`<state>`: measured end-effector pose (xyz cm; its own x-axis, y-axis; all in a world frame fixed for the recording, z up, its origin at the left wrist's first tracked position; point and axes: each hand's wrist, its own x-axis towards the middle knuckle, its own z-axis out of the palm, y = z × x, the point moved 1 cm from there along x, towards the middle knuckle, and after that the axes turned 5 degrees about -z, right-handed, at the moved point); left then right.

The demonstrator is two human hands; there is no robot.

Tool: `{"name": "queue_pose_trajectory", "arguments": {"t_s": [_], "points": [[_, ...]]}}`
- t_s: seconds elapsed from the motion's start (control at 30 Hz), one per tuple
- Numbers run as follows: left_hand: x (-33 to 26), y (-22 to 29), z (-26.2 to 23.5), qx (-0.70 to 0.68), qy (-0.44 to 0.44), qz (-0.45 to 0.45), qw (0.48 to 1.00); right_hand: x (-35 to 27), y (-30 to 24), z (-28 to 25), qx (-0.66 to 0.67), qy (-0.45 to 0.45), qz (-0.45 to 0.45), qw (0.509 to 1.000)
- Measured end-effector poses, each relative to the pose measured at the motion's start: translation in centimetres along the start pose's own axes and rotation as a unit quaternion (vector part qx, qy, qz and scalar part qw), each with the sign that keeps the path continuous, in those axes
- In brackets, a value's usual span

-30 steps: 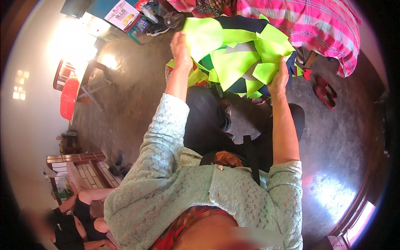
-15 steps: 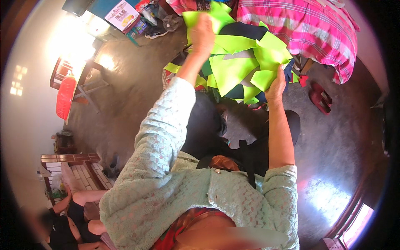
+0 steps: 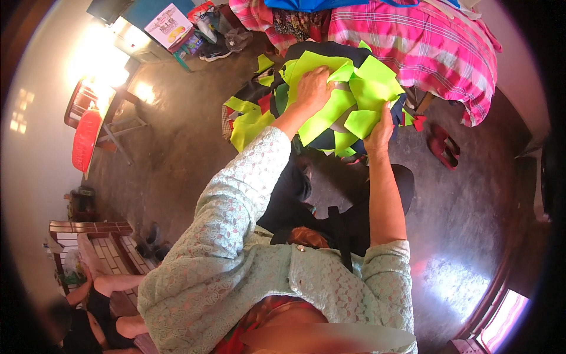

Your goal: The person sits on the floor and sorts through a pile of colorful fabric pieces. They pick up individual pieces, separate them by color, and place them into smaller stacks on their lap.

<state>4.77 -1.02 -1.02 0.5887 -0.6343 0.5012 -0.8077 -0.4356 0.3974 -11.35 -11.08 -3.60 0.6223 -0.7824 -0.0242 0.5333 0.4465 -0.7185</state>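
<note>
In front of me is a heap of neon yellow-green fabric scraps (image 3: 321, 121) lying over dark cloth (image 3: 330, 50). My left hand (image 3: 315, 91) is on top of the heap, its fingers curled in on a yellow-green scrap. At the heap's right edge, my right hand (image 3: 379, 130) grips a scrap with the thumb on top; its other fingers are mostly hidden beneath. Further yellow-green pieces (image 3: 250, 127) lie at the left side, beside red and dark green bits. What supports the heap is hidden.
Behind the heap is a bed-like surface with a pink plaid cloth (image 3: 413, 53). Red shoes (image 3: 442, 146) lie on the floor to the right. A folding stand (image 3: 122, 133) and a red inflated-looking object (image 3: 88, 141) are at left. Another person (image 3: 100, 312) sits at lower left.
My left hand has come down from the far left of the heap onto its middle. A yellow-green piece now lies at the heap's left side. My right hand keeps its hold.
</note>
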Motion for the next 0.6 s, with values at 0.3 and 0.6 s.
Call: {"name": "queue_pose_trajectory", "arguments": {"t_s": [0.3,0.6], "points": [[2.0,-3.6,-2.8,-0.343,-0.017,-0.27,0.899,0.5,0.6,-0.5,-0.009,0.003,-0.003,1.0],[-0.7,-4.9,-8.4,-0.61,0.032,-0.296,0.734,0.9,0.9,-1.5,0.001,-0.008,-0.008,1.0]]}}
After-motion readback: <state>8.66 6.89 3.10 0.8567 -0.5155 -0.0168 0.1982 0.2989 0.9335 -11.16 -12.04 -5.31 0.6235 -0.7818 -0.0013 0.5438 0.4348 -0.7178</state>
